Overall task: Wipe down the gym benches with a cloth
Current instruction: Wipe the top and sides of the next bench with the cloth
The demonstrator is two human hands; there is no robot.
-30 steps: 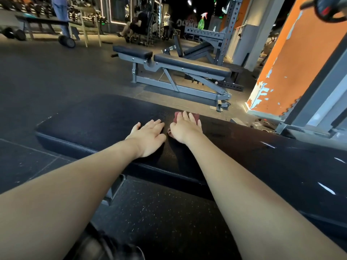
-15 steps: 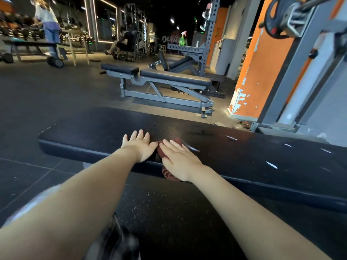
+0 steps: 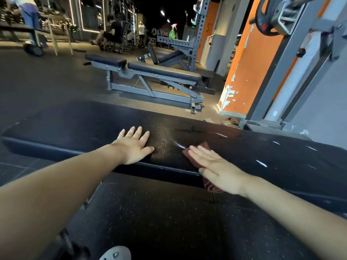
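On the black padded worktop point(image 3: 75, 124) of the nearest gym bench, both hands lie flat. Its long axis runs left to right across the view, with the near edge facing the person.

Left hand point(image 3: 134, 147): palm down on the bare pad, fingers point(image 3: 135, 133) straight and slightly apart, pointing away from the person, holding nothing.

Right hand point(image 3: 219, 169): palm down on a dark red cloth point(image 3: 195, 149), fingers point(image 3: 204, 154) straight and close together, pointing forward and to the left. They press the cloth and do not curl round it.

Cloth: it lies near the front edge of the worktop. One corner shows beyond the fingertips and a fold hangs over the edge below the palm. Its long axis appears to follow the line of the right hand, though the hand hides most of it.

Handling, as a judgement: the cloth looks light, soft and limp, and likely to bunch if pushed from one end. Flat pressure over its middle should hold it best. The pad looks firm with a pebbled skin, and a glossy patch between the hands suggests it is damp and may be slippery.

Background: a second bench point(image 3: 163, 71) stands well apart, beside an orange pillar point(image 3: 249, 62).
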